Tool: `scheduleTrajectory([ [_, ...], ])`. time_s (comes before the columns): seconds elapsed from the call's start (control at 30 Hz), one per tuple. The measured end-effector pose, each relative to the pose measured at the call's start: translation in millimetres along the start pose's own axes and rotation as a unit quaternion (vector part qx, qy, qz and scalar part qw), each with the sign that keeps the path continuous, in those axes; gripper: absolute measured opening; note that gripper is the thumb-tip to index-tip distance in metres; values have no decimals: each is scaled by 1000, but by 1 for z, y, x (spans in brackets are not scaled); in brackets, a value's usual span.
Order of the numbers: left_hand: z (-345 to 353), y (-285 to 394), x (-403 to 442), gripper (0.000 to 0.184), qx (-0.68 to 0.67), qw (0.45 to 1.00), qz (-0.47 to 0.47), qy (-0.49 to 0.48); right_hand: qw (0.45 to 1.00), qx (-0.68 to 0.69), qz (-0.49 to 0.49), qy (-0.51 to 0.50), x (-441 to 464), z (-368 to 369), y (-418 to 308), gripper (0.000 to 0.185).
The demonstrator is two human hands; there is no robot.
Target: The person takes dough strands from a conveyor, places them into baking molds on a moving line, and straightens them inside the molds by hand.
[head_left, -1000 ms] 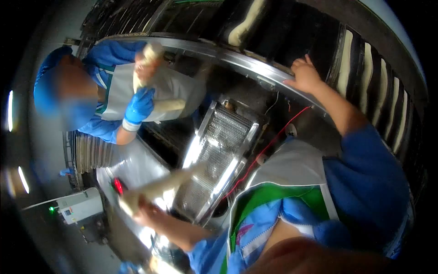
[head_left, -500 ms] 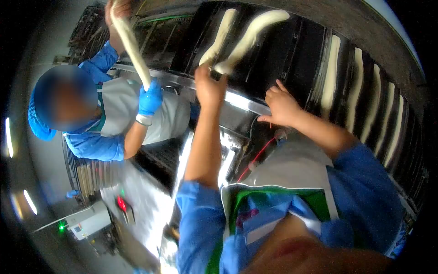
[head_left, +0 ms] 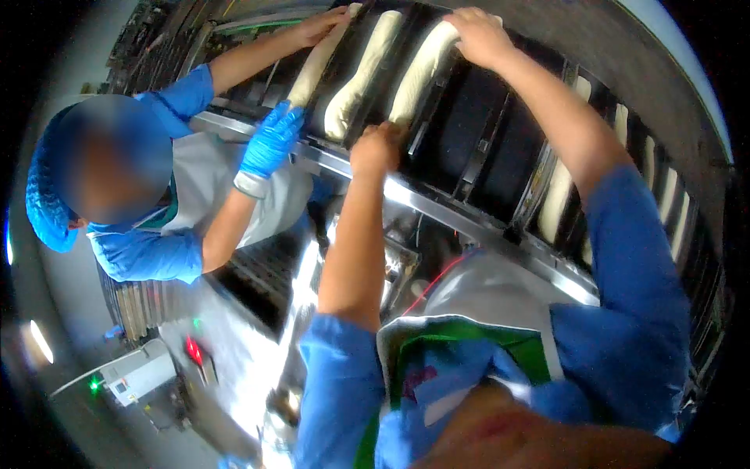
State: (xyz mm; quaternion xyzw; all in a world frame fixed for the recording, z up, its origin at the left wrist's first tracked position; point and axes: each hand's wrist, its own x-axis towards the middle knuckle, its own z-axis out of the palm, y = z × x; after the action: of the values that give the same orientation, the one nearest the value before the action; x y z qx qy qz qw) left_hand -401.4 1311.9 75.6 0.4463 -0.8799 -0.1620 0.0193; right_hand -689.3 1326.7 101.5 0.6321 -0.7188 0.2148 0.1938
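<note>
A long pale dough strip (head_left: 422, 72) lies in a channel of the dark baking tray (head_left: 461, 117) in front of me. My left hand (head_left: 376, 148) is closed on its near end, by the tray's front edge. At the far end, the fingers of my right hand (head_left: 480, 37) are bent over the dough, with my arm stretched out over the tray. Just left of this strip rests a second dough strip (head_left: 363, 74), slightly bent, which neither of my hands touches.
On my left a co-worker in a blue cap holds another dough strip (head_left: 319, 69) at both ends, one hand in a blue glove (head_left: 272, 141). More strips (head_left: 556, 199) lie in channels to the right, partly behind my arm. A metal rail (head_left: 422, 199) runs along the front.
My right hand has moved from the front rail to the strip's far end, and the strip now lies straighter. The co-worker has lowered the raised strip onto the tray.
</note>
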Motion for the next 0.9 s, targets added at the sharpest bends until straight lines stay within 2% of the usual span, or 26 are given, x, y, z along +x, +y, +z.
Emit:
scheduleTrajectory([
  [0.03, 2, -4, 0, 19, 20, 1000, 7, 20, 1000, 2, -5, -1, 16, 9, 1, 31],
  [0.1, 3, -14, -6, 19, 44, 999, 9, 30, 957, -57, 83, -271, 47, 17, -11, 27],
  [0.13, 3, -19, -9, 20, 67, 997, 13, 37, 957, -56, 78, -273, 55, 20, -21, 27],
  [0.2, -11, -19, -9, 19, 108, 994, 0, 14, 926, -131, -102, -339, 67, 21, -39, 30],
  [0.23, -18, -17, -10, 19, 148, 989, -9, -12, 935, -85, -148, -310, 69, 32, -27, 24],
  [0.27, -20, -19, -10, 19, 145, 989, -13, -9, 935, -87, -154, -308, 73, 26, -30, 24],
  [0.37, -25, -25, -10, 19, 151, 988, -36, 11, 933, -9, -256, -254, 89, 6, -47, 25],
  [0.4, -26, -29, -6, 21, 158, 986, -57, -6, 940, 19, -251, -230, 97, 12, -54, 26],
  [0.47, -26, -36, 3, 24, 169, 983, -70, -12, 965, -90, -245, -13, 96, 32, -77, 29],
  [0.53, -18, -47, 1, 26, 135, 981, -134, 31, 974, -55, -192, 111, 86, 62, -99, 22],
  [0.57, -27, -45, -6, 27, 79, 991, -78, 69, 991, 8, -131, 7, 78, 64, -114, 22],
  [0.6, -31, -47, -4, 27, 78, 991, -82, 66, 984, 57, -45, -162, 72, 55, -137, 21],
  [0.63, -33, -51, 3, 27, 59, 989, -116, 63, 956, 89, -6, -281, 65, 63, -150, 20],
  [0.67, -32, -55, 9, 27, 39, 986, -152, 59, 976, 87, -62, -188, 41, 60, -160, 23],
  [0.7, -31, -64, 16, 28, 26, 988, -136, 70, 976, 90, -63, -187, 33, 47, -170, 27],
  [0.73, -45, -57, 18, 28, 48, 991, -117, 43, 976, 93, -66, -183, 29, 31, -178, 31],
  [0.77, -45, -59, 22, 28, 29, 990, -129, 43, 975, 96, -76, -187, 23, 20, -184, 31],
  [0.83, -46, -65, 32, 31, 21, 990, -137, 26, 958, 138, -32, -249, 13, 7, -194, 40],
  [0.9, -53, -76, 28, 40, 6, 983, -181, -22, 892, 125, -145, -410, -9, 10, -213, 44],
])
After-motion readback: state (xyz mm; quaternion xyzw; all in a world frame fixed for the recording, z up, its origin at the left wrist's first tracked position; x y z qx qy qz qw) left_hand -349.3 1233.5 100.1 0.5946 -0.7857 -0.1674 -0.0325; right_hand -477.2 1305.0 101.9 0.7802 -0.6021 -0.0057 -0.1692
